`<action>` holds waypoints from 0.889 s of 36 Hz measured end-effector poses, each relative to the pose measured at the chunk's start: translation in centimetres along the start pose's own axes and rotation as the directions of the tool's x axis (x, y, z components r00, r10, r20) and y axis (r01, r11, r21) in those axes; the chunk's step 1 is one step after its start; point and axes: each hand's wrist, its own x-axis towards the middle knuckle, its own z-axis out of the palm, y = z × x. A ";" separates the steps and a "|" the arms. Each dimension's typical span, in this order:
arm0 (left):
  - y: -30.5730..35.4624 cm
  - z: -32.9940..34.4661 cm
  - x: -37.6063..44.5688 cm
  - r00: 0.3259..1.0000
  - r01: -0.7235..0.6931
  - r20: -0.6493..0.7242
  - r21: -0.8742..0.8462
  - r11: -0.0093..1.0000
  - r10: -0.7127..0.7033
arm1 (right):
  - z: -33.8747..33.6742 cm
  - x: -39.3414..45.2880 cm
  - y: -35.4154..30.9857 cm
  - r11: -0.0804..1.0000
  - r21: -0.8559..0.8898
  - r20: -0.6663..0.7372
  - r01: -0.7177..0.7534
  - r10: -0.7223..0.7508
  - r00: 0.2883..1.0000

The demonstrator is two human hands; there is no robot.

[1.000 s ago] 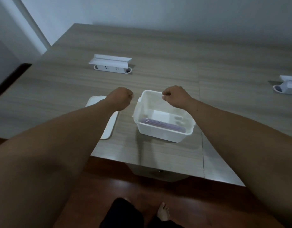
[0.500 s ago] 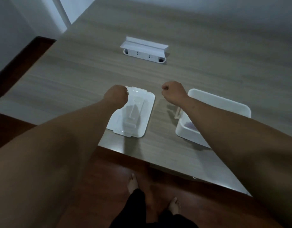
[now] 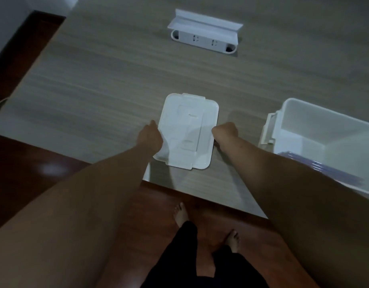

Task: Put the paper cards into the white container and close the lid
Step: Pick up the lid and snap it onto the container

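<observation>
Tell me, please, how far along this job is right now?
Done: the purple cards lie inside the open white container. In hand: the left hand and right hand are at the lid on the table. Left: closing it.

Both hands (image 3: 150, 136) (image 3: 225, 132) forward, fingers curled

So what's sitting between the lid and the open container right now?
In the head view, only the right hand and forearm at the lid; otherwise bare table up to the container.

Lid (image 3: 187, 129) flat on table (image 3: 96, 84), left hand (image 3: 149, 136) at its 9 o'clock edge, right hand (image 3: 225, 132) at 3; open white container (image 3: 324, 129) further toward 3, cards (image 3: 316, 169) inside.
</observation>
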 end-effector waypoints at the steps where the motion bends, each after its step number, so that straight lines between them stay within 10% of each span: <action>1: -0.2 0.0 0.1 1.000 0.000 -0.009 -0.016 1.000 0.000 | 0.3 0.5 0.0 0.999 0.035 0.013 -0.008 0.008 1.000; 17: 9.5 -9.8 -2.6 0.936 -0.291 -0.256 -0.181 0.939 0.241 | -11.1 -2.2 -6.4 0.851 0.506 -0.053 0.140 -0.131 0.990; 32: 24.0 -6.2 -11.6 0.544 -0.741 -0.254 0.302 0.600 0.800 | -31.0 -5.6 2.3 0.546 0.823 -0.158 0.160 -0.051 0.986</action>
